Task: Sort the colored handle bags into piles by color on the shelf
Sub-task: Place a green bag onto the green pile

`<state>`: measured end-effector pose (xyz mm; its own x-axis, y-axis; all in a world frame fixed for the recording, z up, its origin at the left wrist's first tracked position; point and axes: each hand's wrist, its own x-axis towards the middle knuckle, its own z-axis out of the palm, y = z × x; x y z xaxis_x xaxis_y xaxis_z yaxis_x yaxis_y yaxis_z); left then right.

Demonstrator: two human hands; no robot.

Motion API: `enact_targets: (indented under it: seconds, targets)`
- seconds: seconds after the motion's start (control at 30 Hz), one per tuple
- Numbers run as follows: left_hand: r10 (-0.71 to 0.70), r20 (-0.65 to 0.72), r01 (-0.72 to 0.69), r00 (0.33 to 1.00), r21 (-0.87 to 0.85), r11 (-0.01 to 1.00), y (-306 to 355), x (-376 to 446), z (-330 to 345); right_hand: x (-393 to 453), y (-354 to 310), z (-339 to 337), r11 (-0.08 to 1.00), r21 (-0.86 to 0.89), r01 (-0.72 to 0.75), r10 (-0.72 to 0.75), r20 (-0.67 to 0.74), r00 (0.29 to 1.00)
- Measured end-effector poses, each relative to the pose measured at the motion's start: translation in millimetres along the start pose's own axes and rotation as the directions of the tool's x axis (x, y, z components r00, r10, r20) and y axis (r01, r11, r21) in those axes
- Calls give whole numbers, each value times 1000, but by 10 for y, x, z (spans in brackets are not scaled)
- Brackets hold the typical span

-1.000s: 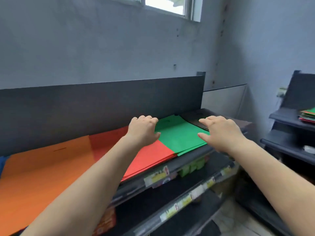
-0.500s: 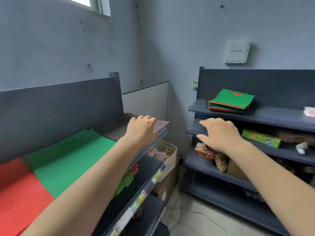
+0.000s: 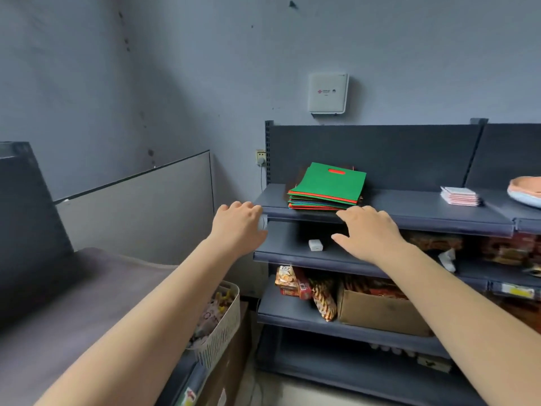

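- Still to sort: a mixed stack of handle bags (image 3: 326, 187), right of centre in the frame, lying on the top shelf (image 3: 409, 213) of a dark rack. Green bag uppermost, a red handle cut-out showing through it; red, orange and green edges layered below.
- Judged unfinished, then: several colours together in one stack, nothing taken from the top. No sorted piles anywhere in this view, so no telling how much is done.
- Left hand (image 3: 238, 222) at centre frame, just beside the left end of the top shelf, fingers loosely bent, holding nothing, clear of the stack.
- Right hand (image 3: 367, 231) just below and right of the stack, in front of the shelf lip, fingers spread and relaxed, likewise empty. Contact with the shelf edge impossible to tell.
- Likely next, as a judgement only: a reach up to the stack to lift off bags.
- Second shelf: a small white block (image 3: 315, 245) between the two hands.
- Lower shelves, lower right: snack packets (image 3: 292, 284) and a cardboard box (image 3: 377, 313).
- Top shelf, far right: a small pile of pinkish packets (image 3: 461, 196).
- Lower left: a grey flat surface (image 3: 73, 294), with a white slatted basket (image 3: 224, 326) of small items beside it.
- Room: grey-blue walls, marked in places; a white wall box (image 3: 328, 93) above the rack, upper centre; a wall socket (image 3: 260, 156) left of the rack's upright.
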<state>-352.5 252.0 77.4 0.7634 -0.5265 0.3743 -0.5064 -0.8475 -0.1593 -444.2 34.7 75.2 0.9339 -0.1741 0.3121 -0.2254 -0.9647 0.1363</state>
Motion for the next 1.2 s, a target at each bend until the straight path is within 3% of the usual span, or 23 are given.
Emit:
enact_targets:
  seconds: [0.77, 0.97, 1.2]
  targets:
    - [3, 70, 3, 998, -77, 997, 846, 2982, 1707, 2518, 1704, 1660, 981, 173, -86, 70, 97, 993]
    - [-31, 101, 44, 994, -128, 991, 812, 3473, 2140, 2978, 1899, 2058, 917, 353, -185, 136, 159, 978]
    - [-11, 128, 41, 992, -233, 972, 794, 3920, 2566, 3376, 2012, 2447, 787, 436, -438, 374, 228, 899]
